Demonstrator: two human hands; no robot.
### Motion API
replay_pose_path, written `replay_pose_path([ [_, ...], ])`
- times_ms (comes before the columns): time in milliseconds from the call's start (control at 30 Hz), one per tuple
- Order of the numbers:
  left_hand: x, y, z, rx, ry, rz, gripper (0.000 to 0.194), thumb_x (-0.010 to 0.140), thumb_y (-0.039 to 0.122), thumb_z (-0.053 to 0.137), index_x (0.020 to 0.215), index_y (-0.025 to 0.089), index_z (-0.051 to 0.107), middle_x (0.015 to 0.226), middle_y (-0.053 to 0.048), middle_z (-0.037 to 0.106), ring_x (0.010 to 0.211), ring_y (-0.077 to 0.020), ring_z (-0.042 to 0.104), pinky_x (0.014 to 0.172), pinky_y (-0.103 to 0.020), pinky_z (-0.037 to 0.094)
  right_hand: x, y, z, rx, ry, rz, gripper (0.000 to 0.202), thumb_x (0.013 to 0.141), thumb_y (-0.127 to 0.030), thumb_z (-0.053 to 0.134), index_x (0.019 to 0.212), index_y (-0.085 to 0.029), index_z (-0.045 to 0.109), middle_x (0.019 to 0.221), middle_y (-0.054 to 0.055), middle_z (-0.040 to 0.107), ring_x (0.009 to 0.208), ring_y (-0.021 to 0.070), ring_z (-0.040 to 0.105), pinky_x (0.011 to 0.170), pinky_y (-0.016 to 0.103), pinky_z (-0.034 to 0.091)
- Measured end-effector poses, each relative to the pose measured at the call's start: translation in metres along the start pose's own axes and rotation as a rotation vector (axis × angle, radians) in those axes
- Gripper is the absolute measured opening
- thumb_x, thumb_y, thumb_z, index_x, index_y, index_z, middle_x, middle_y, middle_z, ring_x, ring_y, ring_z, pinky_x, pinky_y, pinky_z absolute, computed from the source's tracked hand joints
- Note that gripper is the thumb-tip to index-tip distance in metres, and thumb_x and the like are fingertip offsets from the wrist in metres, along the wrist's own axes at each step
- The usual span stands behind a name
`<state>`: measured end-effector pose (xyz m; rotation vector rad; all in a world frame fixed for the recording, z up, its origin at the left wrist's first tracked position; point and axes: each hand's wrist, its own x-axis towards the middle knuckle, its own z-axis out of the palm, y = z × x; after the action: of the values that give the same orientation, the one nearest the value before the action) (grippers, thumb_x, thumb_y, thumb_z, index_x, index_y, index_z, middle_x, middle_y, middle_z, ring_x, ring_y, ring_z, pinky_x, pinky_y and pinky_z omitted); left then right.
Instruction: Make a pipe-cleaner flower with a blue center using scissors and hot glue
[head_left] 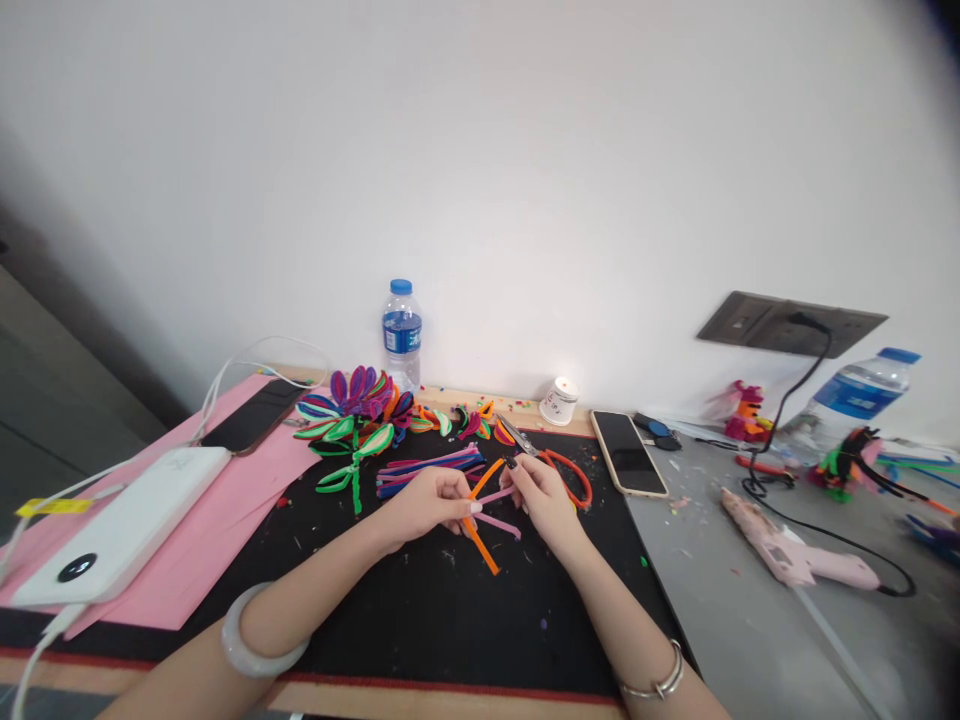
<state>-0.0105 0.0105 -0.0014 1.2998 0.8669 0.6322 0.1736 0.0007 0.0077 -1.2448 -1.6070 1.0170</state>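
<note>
Above the black mat (450, 630), my left hand (431, 500) pinches an orange pipe cleaner (482, 548) and a pink pipe cleaner (501, 526) where they cross. My right hand (546, 497) is closed at the fingertips on the upper pink strand, just right of the left fingers. Behind my left hand lies a bundle of purple, pink and blue pipe cleaners (431, 468). Orange-handled scissors (559, 465) rest behind my right hand, partly covered by it. To the left stands a pipe-cleaner flower (360, 395) with green leaves.
At left, a white power bank (124, 525) and a phone (255, 415) lie on pink sheets (217, 560). A water bottle (402, 335) and paper cup (559, 401) stand by the wall. Right of the mat are another phone (628, 453) and a corded pink glue gun (795, 550).
</note>
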Motion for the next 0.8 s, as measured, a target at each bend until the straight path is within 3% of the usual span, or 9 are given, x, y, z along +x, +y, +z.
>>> replay_pose_path([
  [300, -0.0044, 0.0041, 0.002, -0.015, -0.127, -0.055, 0.027, 0.063, 0.035, 0.067, 0.063, 0.014, 0.05, 0.06, -0.003, 0.066, 0.052, -0.0123, 0.059, 0.052, -0.023, 0.044, 0.0011, 0.0071, 0.0029, 0.025, 0.004, 0.053, 0.026, 0.082, -0.033, 0.039, 0.061, -0.019, 0.04, 0.05, -0.005, 0.042, 0.043, 0.0085, 0.037, 0.042, 0.02, 0.03],
  [533, -0.0054, 0.0037, 0.0033, -0.042, -0.144, -0.078, 0.027, 0.063, 0.035, 0.067, 0.064, 0.014, 0.05, 0.062, -0.004, 0.066, 0.054, -0.0127, 0.06, 0.054, -0.023, 0.045, -0.0006, 0.006, 0.0028, -0.158, 0.105, -0.054, 0.023, 0.079, -0.025, 0.042, 0.058, -0.019, 0.037, 0.053, -0.005, 0.037, 0.049, 0.0094, 0.035, 0.047, 0.021, 0.03],
  [667, -0.0035, 0.002, 0.0041, -0.077, -0.07, -0.067, 0.028, 0.063, 0.036, 0.068, 0.065, 0.014, 0.051, 0.062, -0.003, 0.066, 0.054, -0.0123, 0.06, 0.054, -0.023, 0.046, -0.0018, 0.0042, 0.0021, -0.135, 0.154, -0.062, 0.025, 0.083, -0.03, 0.041, 0.061, -0.019, 0.04, 0.053, -0.004, 0.038, 0.048, 0.0095, 0.036, 0.046, 0.021, 0.029],
  [800, -0.0009, 0.0011, 0.0025, -0.144, 0.111, -0.012, 0.029, 0.064, 0.038, 0.067, 0.066, 0.014, 0.051, 0.066, -0.003, 0.066, 0.057, -0.0109, 0.06, 0.058, -0.022, 0.048, -0.0026, 0.0032, 0.0009, 0.027, 0.121, 0.001, 0.028, 0.086, -0.04, 0.035, 0.07, -0.018, 0.045, 0.056, -0.004, 0.043, 0.042, 0.0083, 0.034, 0.04, 0.02, 0.027],
])
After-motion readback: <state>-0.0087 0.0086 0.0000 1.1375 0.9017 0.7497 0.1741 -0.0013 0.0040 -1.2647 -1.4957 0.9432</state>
